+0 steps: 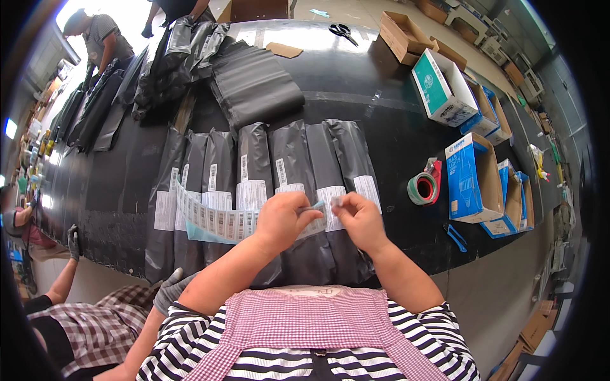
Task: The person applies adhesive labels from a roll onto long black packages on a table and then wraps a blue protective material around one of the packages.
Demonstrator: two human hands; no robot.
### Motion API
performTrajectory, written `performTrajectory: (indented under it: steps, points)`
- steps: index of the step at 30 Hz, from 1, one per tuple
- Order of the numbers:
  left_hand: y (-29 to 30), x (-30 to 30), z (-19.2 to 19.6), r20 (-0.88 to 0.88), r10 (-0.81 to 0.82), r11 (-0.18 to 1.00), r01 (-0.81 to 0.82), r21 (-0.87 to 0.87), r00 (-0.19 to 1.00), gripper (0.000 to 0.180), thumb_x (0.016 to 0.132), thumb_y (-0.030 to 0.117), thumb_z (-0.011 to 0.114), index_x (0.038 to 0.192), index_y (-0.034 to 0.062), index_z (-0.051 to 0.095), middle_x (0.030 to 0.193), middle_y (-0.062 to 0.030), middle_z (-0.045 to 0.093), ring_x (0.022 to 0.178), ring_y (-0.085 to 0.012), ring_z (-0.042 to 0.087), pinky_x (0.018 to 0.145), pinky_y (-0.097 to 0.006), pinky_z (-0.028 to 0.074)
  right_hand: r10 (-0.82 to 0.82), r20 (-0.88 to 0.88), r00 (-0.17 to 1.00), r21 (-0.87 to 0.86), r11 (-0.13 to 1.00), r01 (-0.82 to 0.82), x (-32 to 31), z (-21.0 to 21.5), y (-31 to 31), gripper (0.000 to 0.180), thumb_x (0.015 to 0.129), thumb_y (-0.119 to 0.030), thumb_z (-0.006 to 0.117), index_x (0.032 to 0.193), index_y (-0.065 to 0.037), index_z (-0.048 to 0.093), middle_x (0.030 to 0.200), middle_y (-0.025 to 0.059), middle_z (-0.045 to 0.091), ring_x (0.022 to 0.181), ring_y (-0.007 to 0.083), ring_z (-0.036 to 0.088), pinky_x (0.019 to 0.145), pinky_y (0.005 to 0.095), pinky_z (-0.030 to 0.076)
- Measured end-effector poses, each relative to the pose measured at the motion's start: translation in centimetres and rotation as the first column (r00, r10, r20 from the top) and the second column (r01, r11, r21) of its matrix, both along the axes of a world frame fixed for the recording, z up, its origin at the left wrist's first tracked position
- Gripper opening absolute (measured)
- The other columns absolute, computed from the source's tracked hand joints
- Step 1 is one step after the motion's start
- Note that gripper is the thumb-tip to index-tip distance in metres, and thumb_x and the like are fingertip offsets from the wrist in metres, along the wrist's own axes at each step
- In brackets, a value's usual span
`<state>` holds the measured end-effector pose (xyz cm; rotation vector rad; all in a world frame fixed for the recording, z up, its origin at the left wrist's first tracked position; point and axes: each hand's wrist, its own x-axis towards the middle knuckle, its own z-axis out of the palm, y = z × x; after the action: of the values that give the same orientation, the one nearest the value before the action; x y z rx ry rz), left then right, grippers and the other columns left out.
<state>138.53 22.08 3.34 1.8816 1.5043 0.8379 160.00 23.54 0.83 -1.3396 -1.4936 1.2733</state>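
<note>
My left hand point(283, 222) is closed on a strip of barcode labels point(219, 223) with pale blue backing, which curves away to the left. Just right of it, my right hand point(361, 222) pinches a small pale sticker-like piece point(335, 202) between thumb and fingertips; its details are blurred. Beneath both hands lies a row of several long black plastic-wrapped packages point(290, 152), side by side. White printed labels point(251, 193) are stuck on them, some with a small barcode sticker above. My hands and the strip hide part of the middle packages.
Black plastic bags point(257, 82) are stacked at the far left of the black table point(356, 82). To the right are a red tape dispenser point(424, 184), a blue cutter point(456, 238) and open cardboard boxes point(473, 181). Black scissors point(343, 33) lie far off. A co-worker's gloved hand point(170, 289) is close by my left arm.
</note>
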Motion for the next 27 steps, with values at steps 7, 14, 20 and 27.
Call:
performTrajectory:
  steps: [7, 14, 20, 27]
  points:
    - [-0.4, 3.7, -2.2, -0.123, -0.512, 0.837, 0.526, 0.15, 0.85, 0.031, 0.089, 0.026, 0.069, 0.102, -0.0005, 0.062, 0.138, -0.015, 0.059, 0.132, -0.0349, 0.05, 0.112, -0.045, 0.038, 0.202, 0.039, 0.979, -0.083, 0.977, -0.199, 0.3, 0.4, 8.7, 0.007, 0.087, -0.004, 0.072, 0.092, 0.0, 0.069, 0.083, 0.0011, 0.069, 0.079, 0.0079, 0.062, 0.071, 0.0258, 0.05]
    - [-0.9, 4.7, -3.8, -0.247, -0.519, 0.836, 0.546, 0.05, 0.818, 0.027, 0.092, 0.026, 0.067, 0.1, 0.0007, 0.063, 0.147, -0.0144, 0.053, 0.143, -0.0334, 0.041, 0.118, -0.048, 0.032, 0.205, 0.167, 0.964, 0.003, 0.978, -0.208, -0.2, -2.3, 10.1, 0.01, 0.085, -0.005, 0.075, 0.092, 0.001, 0.069, 0.082, 0.0023, 0.071, 0.075, 0.0081, 0.062, 0.07, 0.0252, 0.051]
    - [-1.2, 5.0, -4.3, -0.217, -0.507, 0.852, 0.523, 0.021, 0.834, 0.027, 0.091, 0.023, 0.067, 0.108, 0.0015, 0.064, 0.148, -0.0118, 0.052, 0.145, -0.0319, 0.039, 0.119, -0.051, 0.03, 0.21, 0.176, 0.962, 0.023, 0.976, -0.218, -0.3, -2.2, 9.8, 0.009, 0.084, -0.004, 0.075, 0.091, 0.0, 0.071, 0.081, 0.0022, 0.071, 0.075, 0.0076, 0.063, 0.068, 0.0248, 0.051]
    - [-1.2, 5.0, -4.3, -0.194, -0.51, 0.852, 0.523, 0.02, 0.838, 0.025, 0.092, 0.025, 0.067, 0.101, 0.001, 0.065, 0.147, -0.0118, 0.053, 0.145, -0.0322, 0.038, 0.119, -0.05, 0.03, 0.232, 0.225, 0.946, 0.172, 0.946, -0.273, -0.2, -2.6, 9.5, 0.01, 0.083, -0.004, 0.076, 0.09, 0.001, 0.07, 0.081, 0.0034, 0.069, 0.074, 0.0101, 0.064, 0.068, 0.0261, 0.052]
